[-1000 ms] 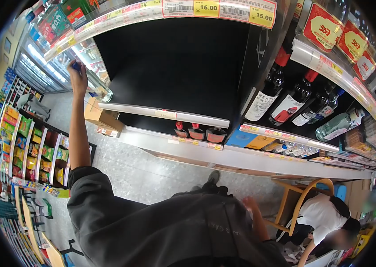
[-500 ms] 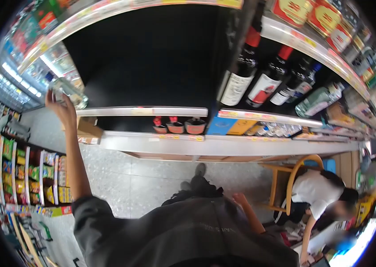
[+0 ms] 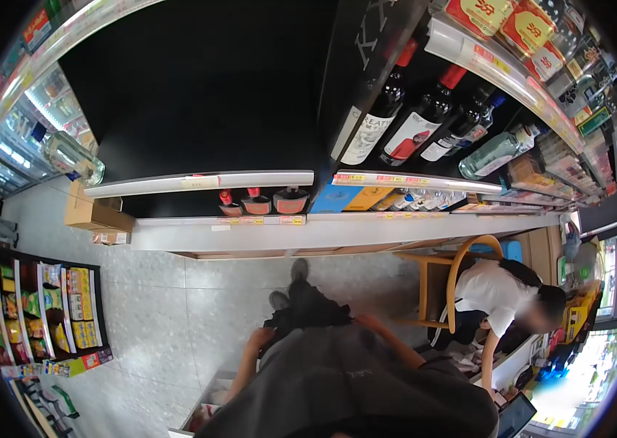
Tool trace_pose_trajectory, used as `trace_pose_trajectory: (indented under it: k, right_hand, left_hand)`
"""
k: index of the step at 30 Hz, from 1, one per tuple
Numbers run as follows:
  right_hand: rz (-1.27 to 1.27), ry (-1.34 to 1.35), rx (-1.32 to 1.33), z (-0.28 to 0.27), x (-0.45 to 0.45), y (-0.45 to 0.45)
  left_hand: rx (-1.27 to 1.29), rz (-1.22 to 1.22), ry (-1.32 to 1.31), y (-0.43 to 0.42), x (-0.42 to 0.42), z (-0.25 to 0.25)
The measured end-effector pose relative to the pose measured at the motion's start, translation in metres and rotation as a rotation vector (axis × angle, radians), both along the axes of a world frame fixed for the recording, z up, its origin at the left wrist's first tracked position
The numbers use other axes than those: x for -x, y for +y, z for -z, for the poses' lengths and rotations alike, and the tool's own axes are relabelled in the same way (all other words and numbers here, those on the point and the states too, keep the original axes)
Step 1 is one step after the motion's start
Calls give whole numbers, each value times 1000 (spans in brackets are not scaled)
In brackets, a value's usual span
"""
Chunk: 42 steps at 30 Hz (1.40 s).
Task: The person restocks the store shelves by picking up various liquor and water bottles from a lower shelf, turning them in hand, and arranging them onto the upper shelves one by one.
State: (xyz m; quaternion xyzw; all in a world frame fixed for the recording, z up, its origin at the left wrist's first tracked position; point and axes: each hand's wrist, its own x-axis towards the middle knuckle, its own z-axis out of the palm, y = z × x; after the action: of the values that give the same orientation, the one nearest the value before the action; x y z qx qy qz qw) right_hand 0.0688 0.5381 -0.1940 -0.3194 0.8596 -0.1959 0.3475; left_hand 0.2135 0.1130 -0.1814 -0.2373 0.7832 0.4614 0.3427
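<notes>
My left hand (image 3: 261,338) hangs low beside my dark clothing, near the hip. Its fingers are too small and blurred to read. On the other side, my right hand (image 3: 368,321) is down by the hem of my dark top, fingers partly hidden. A clear glass bottle (image 3: 73,157) with a dark cap stands at the left end of the black shelf (image 3: 199,95), well away from both hands. On the level below, three small flat bottles (image 3: 255,204) with red labels sit behind the price strip (image 3: 199,182).
Wine bottles (image 3: 372,124) and a clear bottle (image 3: 499,152) stand on the right shelf. A cardboard box (image 3: 97,212) is on the floor at left, near a snack rack (image 3: 45,306). At right a person in white (image 3: 494,296) sits on a wooden chair (image 3: 432,292).
My left hand has let go of the clear bottle at the shelf's left end and dropped to my side. The view has shifted, so the shelves appear further left.
</notes>
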Motion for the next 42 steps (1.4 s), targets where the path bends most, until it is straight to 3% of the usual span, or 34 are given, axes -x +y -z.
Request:
trace_pose_trajectory:
  k: [2, 3, 5, 7, 9, 11, 12, 13, 14, 15, 16, 17, 18, 19, 20, 21, 22, 23, 25, 27, 28, 29, 30, 31, 32, 34, 38, 40, 42]
  right_hand:
    - [345, -326, 108, 19, -6, 8]
    - [367, -318, 111, 10, -6, 9]
    - [514, -360, 125, -24, 4, 7]
    - [577, -351, 76, -40, -1, 10]
    - [527, -239, 48, -31, -5, 20]
    - [345, -113, 32, 12, -10, 51]
    - [260, -117, -8, 23, -4, 59]
    - [264, -101, 3, 4, 6, 57]
    - [509, -313, -23, -24, 9, 52]
    - [747, -533, -48, -47, 17, 47]
    - [742, -532, -34, -43, 26, 51]
    - [727, -482, 66, -40, 32, 55]
    - [710, -432, 162, -37, 38, 62]
    - [699, -434, 162, -26, 48, 68]
    - [682, -375, 227, -13, 62, 73]
    - [665, -316, 286, -9, 72, 80]
    - [536, -83, 381, -21, 82, 88]
    - [402, 142, 474, -38, 91, 95]
    - [379, 182, 484, -72, 110, 110]
    - [355, 220, 512, -85, 131, 128]
    - [576, 124, 535, -85, 134, 137]
    - [795, 22, 551, -84, 135, 145]
    - [794, 10, 570, -84, 136, 154]
    - [875, -25, 510, -82, 134, 163]
    - [953, -56, 446, -80, 133, 173]
    - [987, -110, 540, -75, 123, 193]
    - [1059, -275, 630, -70, 119, 221]
    - [1054, -277, 579, -78, 122, 227]
    - [1055, -273, 526, -78, 130, 232]
  left_hand:
    - [30, 278, -74, 11, -6, 35]
    - [187, 365, -140, 23, 8, 7]
    - [229, 395, -94, 34, 21, -6]
    - [253, 300, -107, 39, 35, -43]
    - [302, 382, -104, 31, 24, 12]
    - [337, 404, -126, 32, 48, -52]
    - [347, 403, -105, 35, 63, -48]
    - [381, 520, -106, 34, 75, -44]
    - [419, 636, -112, 34, 86, -41]
    - [299, 618, 145, 36, 114, -52]
    - [190, 810, 622, 48, 157, -95]
    - [-5, 462, 568, 68, 196, -127]
    - [-306, 358, 617, 94, 238, -205]
    - [-337, 253, 821, 130, 271, -259]
    - [-412, 304, 885, 158, 296, -344]
    - [-466, 334, 1148, 182, 321, -383]
    - [-575, 307, 1125, 203, 341, -420]
    - [-527, 257, 1286, 227, 362, -449]
    - [-368, 159, 1525, 268, 403, -489]
    - [-110, 30, 1707, 300, 446, -507]
    - [45, -41, 1793, 312, 466, -507]
    - [213, -86, 1806, 317, 488, -503]
    - [380, -128, 1819, 319, 507, -501]
    - [407, -136, 1624, 319, 519, -502]
    - [516, -195, 1683, 319, 530, -499]
    - [293, -305, 1611, 320, 541, -501]
    - [495, -379, 1582, 312, 553, -499]
    - [184, -383, 1271, 306, 559, -496]
    - [202, -421, 1341, 307, 563, -490]
